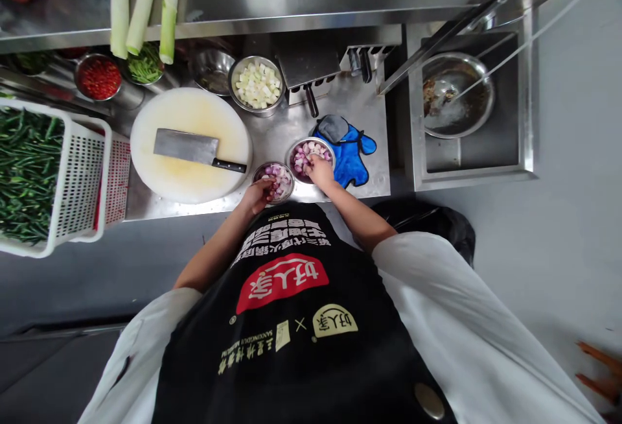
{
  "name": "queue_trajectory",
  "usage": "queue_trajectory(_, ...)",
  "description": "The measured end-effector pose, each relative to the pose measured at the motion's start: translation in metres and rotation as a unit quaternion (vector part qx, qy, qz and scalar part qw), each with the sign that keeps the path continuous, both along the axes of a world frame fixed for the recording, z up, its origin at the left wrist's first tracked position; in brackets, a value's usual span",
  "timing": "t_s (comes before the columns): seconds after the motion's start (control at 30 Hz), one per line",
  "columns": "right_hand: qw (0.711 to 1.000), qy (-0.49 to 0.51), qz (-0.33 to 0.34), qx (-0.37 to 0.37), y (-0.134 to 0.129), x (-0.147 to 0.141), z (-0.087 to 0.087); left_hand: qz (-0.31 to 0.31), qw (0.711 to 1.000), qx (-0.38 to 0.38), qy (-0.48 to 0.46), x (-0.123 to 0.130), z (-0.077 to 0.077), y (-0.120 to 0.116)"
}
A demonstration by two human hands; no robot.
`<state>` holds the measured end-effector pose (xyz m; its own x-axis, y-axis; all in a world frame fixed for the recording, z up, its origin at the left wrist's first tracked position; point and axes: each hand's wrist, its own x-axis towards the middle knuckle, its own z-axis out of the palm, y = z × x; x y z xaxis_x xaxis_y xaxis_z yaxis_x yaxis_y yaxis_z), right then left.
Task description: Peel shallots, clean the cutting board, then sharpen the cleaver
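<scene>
Two metal bowls of purple-white shallot pieces stand side by side at the counter's front edge. My left hand [259, 195] is at the left rim of the smaller bowl [293, 188], its fingers bent over the pale pieces [280, 177]; what they hold, if anything, is hidden. In the right bowl [332, 152], my right hand [319, 171] reaches among the purple pieces [311, 148] with its fingers pinched together. A blue cloth [350, 158] lies beside that bowl. To the left, a cleaver [187, 146] rests on the round white cutting board [194, 184].
Behind are a bowl of chopped white pieces [257, 85], an upright knife rack [340, 87] and chopped red chillies [100, 78]. Leeks [143, 6] overhang the raised shelf [311, 19]. A basket of green chillies [61, 184] stands left, a sink [473, 181] right.
</scene>
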<state>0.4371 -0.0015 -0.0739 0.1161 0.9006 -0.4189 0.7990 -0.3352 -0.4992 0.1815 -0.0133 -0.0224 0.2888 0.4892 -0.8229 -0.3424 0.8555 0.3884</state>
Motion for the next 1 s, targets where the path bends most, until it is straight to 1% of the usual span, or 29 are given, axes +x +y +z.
queue_trajectory(0.07,0.999,-0.015,0.031,0.001,0.013,0.000,-0.010,-0.008,1.000,-0.005,0.007,-0.009,0.007,-0.005)
queue_trajectory(0.13,0.999,-0.017,0.048,0.010,0.021,-0.007,-0.018,-0.014,1.000,-0.018,0.018,-0.015,0.012,-0.010)
queue_trajectory(0.2,0.998,-0.025,0.051,0.014,0.022,-0.015,-0.023,-0.012,0.999,-0.027,0.031,-0.019,0.015,-0.015)
queue_trajectory(0.3,0.998,-0.042,0.045,-0.008,0.020,-0.021,-0.027,0.001,0.999,-0.017,0.037,-0.022,0.016,-0.020)
queue_trajectory(0.47,0.995,-0.068,0.044,-0.056,0.020,-0.018,-0.028,0.025,0.998,0.006,0.052,-0.027,0.017,-0.025)
queue_trajectory(0.53,0.996,-0.069,0.025,-0.049,0.018,-0.011,-0.025,0.026,0.998,0.015,0.057,-0.028,0.018,-0.026)
queue_trajectory(0.57,0.998,-0.054,0.004,-0.037,0.016,-0.006,-0.022,0.025,0.998,0.019,0.060,-0.029,0.019,-0.027)
queue_trajectory(0.6,0.999,-0.024,-0.023,-0.020,0.013,-0.001,-0.020,0.024,0.997,0.024,0.063,-0.030,0.019,-0.027)
queue_trajectory(0.67,0.992,0.078,-0.095,0.011,0.004,0.010,-0.014,0.021,0.997,0.038,0.067,-0.029,0.017,-0.026)
queue_trajectory(0.7,0.980,0.143,-0.137,0.020,-0.001,0.014,-0.011,0.018,0.996,0.047,0.072,-0.028,0.016,-0.026)
queue_trajectory(0.73,0.961,0.212,-0.175,0.023,-0.006,0.016,-0.008,0.013,0.995,0.057,0.079,-0.027,0.014,-0.025)
queue_trajectory(0.8,0.915,0.329,-0.234,0.013,-0.017,0.015,-0.002,-0.006,0.992,0.077,0.097,-0.020,0.010,-0.022)
queue_trajectory(0.87,0.876,0.406,-0.259,-0.001,-0.026,0.004,0.004,-0.036,0.989,0.098,0.106,-0.010,0.007,-0.018)
queue_trajectory(0.9,0.864,0.431,-0.261,-0.007,-0.030,-0.004,0.007,-0.050,0.987,0.110,0.104,-0.004,0.007,-0.016)
queue_trajectory(0.93,0.857,0.446,-0.259,-0.013,-0.033,-0.013,0.011,-0.064,0.986,0.121,0.100,0.002,0.006,-0.014)
queue_trajectory(1.0,0.856,0.456,-0.243,-0.023,-0.040,-0.035,0.018,-0.090,0.982,0.138,0.093,0.013,0.006,-0.009)
